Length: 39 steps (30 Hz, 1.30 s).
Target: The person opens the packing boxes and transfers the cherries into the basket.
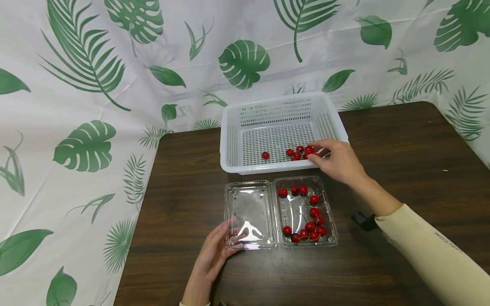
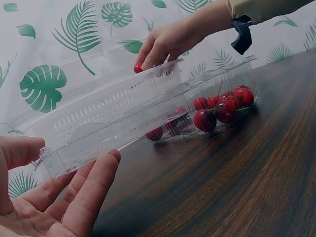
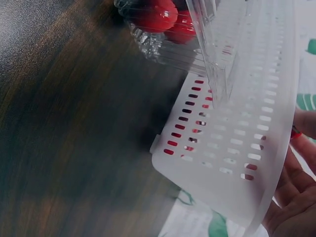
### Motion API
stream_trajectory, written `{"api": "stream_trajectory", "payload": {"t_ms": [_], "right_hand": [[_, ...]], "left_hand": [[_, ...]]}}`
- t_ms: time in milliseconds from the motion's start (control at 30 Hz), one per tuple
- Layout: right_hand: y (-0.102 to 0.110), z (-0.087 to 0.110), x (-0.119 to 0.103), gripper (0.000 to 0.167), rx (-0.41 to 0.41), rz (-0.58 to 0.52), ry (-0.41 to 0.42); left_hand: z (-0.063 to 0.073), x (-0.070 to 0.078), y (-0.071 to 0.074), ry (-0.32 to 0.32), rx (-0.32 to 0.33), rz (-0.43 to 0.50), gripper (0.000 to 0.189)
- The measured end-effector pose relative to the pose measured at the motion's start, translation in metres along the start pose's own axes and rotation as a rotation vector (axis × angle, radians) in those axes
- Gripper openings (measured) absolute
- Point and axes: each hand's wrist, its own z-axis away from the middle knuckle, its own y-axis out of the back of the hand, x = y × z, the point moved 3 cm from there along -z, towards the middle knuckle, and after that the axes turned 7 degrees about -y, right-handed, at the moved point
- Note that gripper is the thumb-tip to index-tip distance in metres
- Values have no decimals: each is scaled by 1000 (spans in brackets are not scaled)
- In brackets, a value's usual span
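Observation:
My right hand (image 1: 340, 160) pinches a red cherry (image 1: 309, 150) between thumb and fingertips, above the near right corner of a white perforated basket (image 1: 226, 140). Several loose cherries (image 1: 289, 152) lie on the basket floor beneath it, and one cherry (image 1: 265, 155) sits apart to the left. My left hand (image 2: 64, 197) holds the edge of the clear plastic clamshell's lid (image 2: 81, 155), thumb on top and fingers underneath. The clamshell's right half (image 1: 292, 212) contains several cherries (image 1: 314, 235) along its edges. In the right wrist view, the basket's wall hides part of the right hand.
A dark wood-grain table (image 1: 183, 170) carries the basket at the back and the opened clamshell just in front of it. White cloth (image 1: 92, 182) with green leaf prints hangs behind and along the left side. A black band (image 1: 363, 222) is on the right wrist.

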Motion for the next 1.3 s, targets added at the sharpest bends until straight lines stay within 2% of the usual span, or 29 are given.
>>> {"api": "stream_trajectory", "payload": {"t_ms": [400,500,667,767,833,933,1167,1300], "right_hand": [[0,2,1,30,-5,-19,-28],[-1,3,-1,28,23,-25,-21],[-1,11,-13,22,131,-42,87],[-4,18,-23,21,145,-53,164],[-7,22,-28,20,118,-57,192],[-12,28,-34,19,27,-57,196],[-44,43,-34,24,-264,20,87],[-64,50,-31,31,-356,65,50]], "left_hand": [[0,0,0,4,4,-8,52],[0,0,0,5,-3,-10,54],[0,1,1,2,-11,-10,54],[0,1,1,0,-18,-12,53],[0,1,1,0,-24,-12,53],[-1,2,0,-1,-29,-14,53],[-2,3,-1,3,-8,-17,54],[-1,2,-2,14,3,-6,49]]}}
